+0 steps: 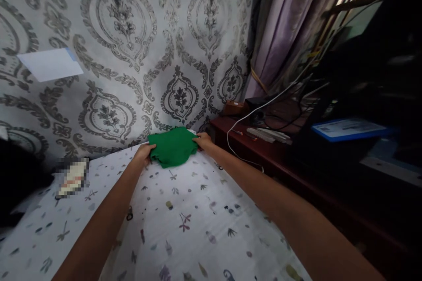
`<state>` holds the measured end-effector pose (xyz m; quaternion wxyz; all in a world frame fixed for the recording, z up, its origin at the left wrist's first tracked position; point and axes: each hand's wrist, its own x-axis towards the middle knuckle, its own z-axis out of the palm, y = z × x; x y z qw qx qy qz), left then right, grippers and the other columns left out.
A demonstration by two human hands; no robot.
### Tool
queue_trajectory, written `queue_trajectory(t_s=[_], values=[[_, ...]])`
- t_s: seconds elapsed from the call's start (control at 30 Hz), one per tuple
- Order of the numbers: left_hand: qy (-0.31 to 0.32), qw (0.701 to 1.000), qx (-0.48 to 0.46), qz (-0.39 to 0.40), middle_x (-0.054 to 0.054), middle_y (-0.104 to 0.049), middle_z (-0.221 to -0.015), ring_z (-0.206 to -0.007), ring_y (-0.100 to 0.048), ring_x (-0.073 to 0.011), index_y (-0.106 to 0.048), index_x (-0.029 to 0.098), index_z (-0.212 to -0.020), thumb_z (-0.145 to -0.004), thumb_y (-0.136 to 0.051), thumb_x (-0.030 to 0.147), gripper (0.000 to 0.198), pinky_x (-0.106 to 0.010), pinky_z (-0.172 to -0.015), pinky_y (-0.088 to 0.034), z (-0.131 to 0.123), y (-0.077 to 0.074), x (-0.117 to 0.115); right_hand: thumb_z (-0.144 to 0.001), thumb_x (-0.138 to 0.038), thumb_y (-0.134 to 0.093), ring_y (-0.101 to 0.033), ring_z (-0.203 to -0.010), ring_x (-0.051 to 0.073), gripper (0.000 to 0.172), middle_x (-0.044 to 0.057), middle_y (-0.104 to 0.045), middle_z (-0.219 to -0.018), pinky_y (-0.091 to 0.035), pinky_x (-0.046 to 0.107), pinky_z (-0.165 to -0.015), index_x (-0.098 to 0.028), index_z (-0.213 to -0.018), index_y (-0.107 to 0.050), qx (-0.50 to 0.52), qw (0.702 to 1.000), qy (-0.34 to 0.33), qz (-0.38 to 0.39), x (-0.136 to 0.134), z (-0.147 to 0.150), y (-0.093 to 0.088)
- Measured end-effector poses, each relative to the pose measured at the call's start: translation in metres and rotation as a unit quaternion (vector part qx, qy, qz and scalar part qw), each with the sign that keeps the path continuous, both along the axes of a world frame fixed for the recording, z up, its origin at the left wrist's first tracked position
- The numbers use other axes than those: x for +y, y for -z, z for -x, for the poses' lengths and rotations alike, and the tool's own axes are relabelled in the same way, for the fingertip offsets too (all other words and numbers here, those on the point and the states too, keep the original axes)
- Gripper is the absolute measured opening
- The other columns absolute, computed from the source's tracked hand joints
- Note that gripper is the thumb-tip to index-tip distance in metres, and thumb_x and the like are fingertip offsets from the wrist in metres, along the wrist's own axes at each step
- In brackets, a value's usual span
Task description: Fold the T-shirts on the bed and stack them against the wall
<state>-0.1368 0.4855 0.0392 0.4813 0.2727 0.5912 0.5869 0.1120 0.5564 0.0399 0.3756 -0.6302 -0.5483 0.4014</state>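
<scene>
A folded green cloth [173, 145] lies at the far edge of a bed covered by a white sheet with small printed flowers [184, 210]. Both my arms reach out to it. My left hand [144, 154] grips the cloth's left edge with its fingers closed on the fabric. My right hand [203, 141] holds the cloth's right edge the same way. The cloth rests against the foot of the patterned wall.
A grey damask wall [138, 52] rises behind the bed, with a white paper [49, 64] stuck on it. A dark wooden table [263, 149] at the right carries cables, a blue-edged sheet [349, 128] and dark devices. Purple curtains [290, 22] hang above. A dark object [16, 175] lies at left.
</scene>
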Motion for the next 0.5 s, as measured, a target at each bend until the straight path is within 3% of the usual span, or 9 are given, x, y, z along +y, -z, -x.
queue_trajectory(t_s=[0.13,0.27,0.4,0.5], values=[[-0.008,0.999,0.019,-0.045,-0.003,-0.074,-0.077,-0.071,-0.073,-0.0224,-0.065,0.018,-0.102,-0.063,-0.073,0.008,0.041,-0.033,-0.066,-0.06,-0.001,-0.005,0.008,-0.079,-0.018,-0.064,-0.064,-0.06,0.015,0.029,0.003,-0.072,-0.079,-0.052,0.023,-0.053,-0.017,-0.105,-0.076,-0.031,0.999,-0.011,-0.039,0.003,-0.002,-0.008],[-0.015,0.995,0.053,-0.089,0.0,-0.074,-0.085,-0.076,-0.073,-0.02,-0.061,0.024,-0.113,-0.064,-0.067,0.008,0.053,-0.033,-0.072,-0.06,-0.011,-0.004,0.013,-0.084,-0.021,-0.058,-0.068,-0.095,0.018,0.032,0.001,-0.075,-0.103,-0.054,0.024,-0.078,-0.023,-0.111,-0.074,-0.082,0.992,-0.009,-0.099,0.006,-0.011,-0.017],[-0.016,0.991,0.116,-0.064,-0.005,-0.072,-0.079,-0.074,-0.072,-0.0245,-0.061,0.019,-0.109,-0.064,-0.068,0.011,0.046,-0.038,-0.069,-0.06,-0.02,0.003,0.017,-0.081,-0.02,-0.06,-0.067,-0.102,0.024,0.031,0.006,-0.075,-0.106,-0.052,0.032,-0.087,-0.021,-0.108,-0.075,-0.161,0.984,-0.001,-0.081,0.0,-0.021,-0.017],[-0.016,0.979,0.193,-0.063,-0.011,-0.073,-0.087,-0.087,-0.073,-0.0313,-0.06,0.017,-0.111,-0.069,-0.069,0.017,0.043,-0.046,-0.074,-0.06,-0.02,0.002,0.014,-0.083,-0.028,-0.062,-0.063,-0.114,0.032,0.037,0.015,-0.069,-0.121,-0.049,0.044,-0.095,-0.019,-0.118,-0.07,-0.215,0.974,0.013,-0.072,-0.013,-0.016,-0.023]])
